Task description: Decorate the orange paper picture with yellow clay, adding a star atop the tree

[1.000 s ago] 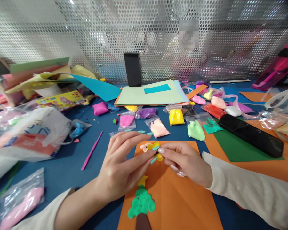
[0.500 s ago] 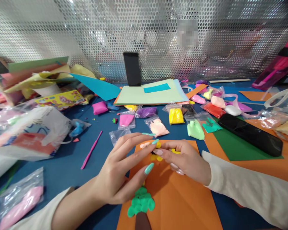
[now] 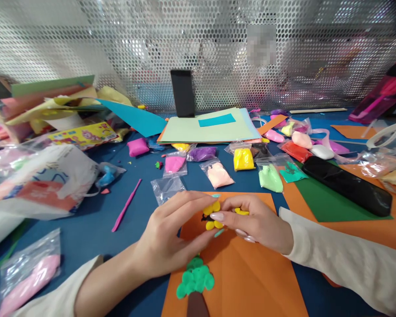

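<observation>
A small yellow and black clay figure [image 3: 212,216] is between my two hands, above the upper part of an orange sheet [image 3: 247,273]. My left hand [image 3: 174,233] closes on its yellow lobes from the left, forefinger above and thumb below. My right hand [image 3: 251,220] pinches the figure's right side between thumb and fingers. More yellow clay [image 3: 242,211] shows by the right hand's fingers. Lower on the sheet is a clay tree with a green crown [image 3: 196,279] and a brown trunk [image 3: 198,304].
Clay packets, such as a yellow one [image 3: 243,159], lie beyond the sheet. A pink tool [image 3: 126,205] is at left, a black case [image 3: 346,186] at right. A dark phone [image 3: 182,93] stands before the perforated metal screen [image 3: 218,53].
My left forefinger and thumb have come together on the figure, where they were spread apart before. The figure now shows more of its yellow lobes and black middle.
</observation>
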A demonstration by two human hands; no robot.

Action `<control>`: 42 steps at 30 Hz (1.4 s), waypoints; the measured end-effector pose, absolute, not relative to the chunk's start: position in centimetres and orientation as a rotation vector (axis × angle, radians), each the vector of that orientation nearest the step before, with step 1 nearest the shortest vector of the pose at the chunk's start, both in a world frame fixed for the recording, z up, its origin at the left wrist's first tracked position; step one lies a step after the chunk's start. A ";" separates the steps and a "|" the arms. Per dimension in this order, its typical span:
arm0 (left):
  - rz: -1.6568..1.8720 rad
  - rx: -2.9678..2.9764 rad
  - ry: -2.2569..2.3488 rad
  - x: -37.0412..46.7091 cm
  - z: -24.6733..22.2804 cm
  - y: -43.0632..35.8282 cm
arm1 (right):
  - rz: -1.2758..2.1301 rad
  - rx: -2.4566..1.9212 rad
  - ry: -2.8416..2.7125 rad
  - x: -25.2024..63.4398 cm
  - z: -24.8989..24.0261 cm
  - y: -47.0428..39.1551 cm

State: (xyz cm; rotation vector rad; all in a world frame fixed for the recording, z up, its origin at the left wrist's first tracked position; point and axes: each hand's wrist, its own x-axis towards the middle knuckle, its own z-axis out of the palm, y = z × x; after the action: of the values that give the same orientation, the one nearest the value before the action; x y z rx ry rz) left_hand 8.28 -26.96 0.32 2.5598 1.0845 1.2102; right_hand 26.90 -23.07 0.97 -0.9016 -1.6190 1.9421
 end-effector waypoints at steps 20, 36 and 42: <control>1.238 2.674 0.959 8.6 -0.1 -27.0 | 1.857 -0.798 -1.694 26.6 1.1 -23.0; 1.202 2.634 0.998 8.6 0.1 -27.2 | 1.929 -0.768 -1.690 27.0 1.0 -23.0; 1.177 2.637 0.981 8.4 0.1 -27.2 | 2.033 -0.770 -1.638 27.1 0.9 -22.9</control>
State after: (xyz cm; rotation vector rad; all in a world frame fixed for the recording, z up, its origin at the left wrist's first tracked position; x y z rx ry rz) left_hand 8.37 -27.15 0.11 2.6371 0.9813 1.1768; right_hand 27.08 -22.86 0.92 -0.7701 -1.6379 2.0329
